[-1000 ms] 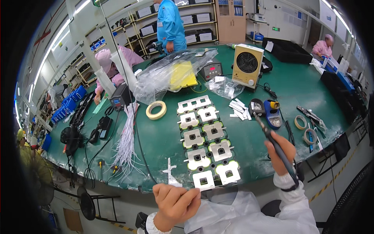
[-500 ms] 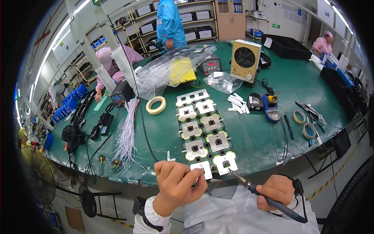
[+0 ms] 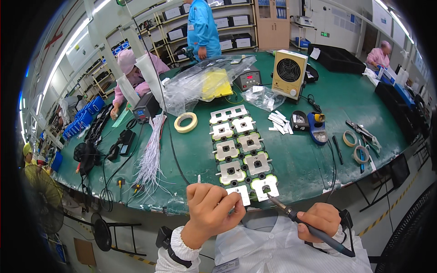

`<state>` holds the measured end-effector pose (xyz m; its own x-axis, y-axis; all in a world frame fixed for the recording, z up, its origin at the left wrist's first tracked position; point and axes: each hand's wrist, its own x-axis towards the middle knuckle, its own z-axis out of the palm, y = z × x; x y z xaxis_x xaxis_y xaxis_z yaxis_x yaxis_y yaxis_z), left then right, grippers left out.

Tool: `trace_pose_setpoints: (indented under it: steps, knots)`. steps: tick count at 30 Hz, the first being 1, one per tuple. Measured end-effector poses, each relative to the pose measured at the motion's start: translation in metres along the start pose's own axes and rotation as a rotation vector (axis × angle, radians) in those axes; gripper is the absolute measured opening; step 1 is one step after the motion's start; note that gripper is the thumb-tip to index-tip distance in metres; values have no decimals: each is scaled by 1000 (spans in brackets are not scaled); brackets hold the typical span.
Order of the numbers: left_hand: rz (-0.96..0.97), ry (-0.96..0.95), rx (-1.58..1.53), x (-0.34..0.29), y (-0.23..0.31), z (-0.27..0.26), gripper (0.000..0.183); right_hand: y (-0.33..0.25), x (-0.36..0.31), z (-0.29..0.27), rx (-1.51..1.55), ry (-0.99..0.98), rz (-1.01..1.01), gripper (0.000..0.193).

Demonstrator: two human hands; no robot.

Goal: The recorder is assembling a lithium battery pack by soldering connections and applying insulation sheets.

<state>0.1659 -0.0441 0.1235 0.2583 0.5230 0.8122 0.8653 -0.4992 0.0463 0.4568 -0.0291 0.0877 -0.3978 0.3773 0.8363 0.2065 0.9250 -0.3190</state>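
My right hand grips the dark handle of a soldering iron. The iron's tip is at the near right plate of a battery pack, beside that plate's cut-out; contact cannot be made out. Two rows of squarish metal plates with dark centres sit in the pack's black and green frame, running away from me. Over the pack's near left corner, my left hand is closed with thumb and fingers pinched together. Whatever it may hold is too small or hidden to see, and it partly covers the near left plate.
Right of the pack lie white strips, a blue iron stand, tape rolls and pliers. Leftward are white wires and tape. Behind stands a fan unit. Other people are around the table.
The whole view has shifted slightly. Both hands keep their grips, and the iron's tip stays at the near right plate, a touch further left on it.
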Motion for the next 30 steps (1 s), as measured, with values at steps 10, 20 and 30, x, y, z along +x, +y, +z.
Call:
trace_pose_setpoints:
  steps: [10, 20, 30]
  knots:
    - [20, 20, 5, -1, 0, 5, 20, -2, 0, 2, -51, 24, -32, 26]
    - [24, 30, 4, 0, 2, 7, 19, -5, 1, 3, -49, 42, -12, 26]
    - [20, 21, -11, -1, 5, 9, 19, -9, 5, -1, -49, 5, 30, 25]
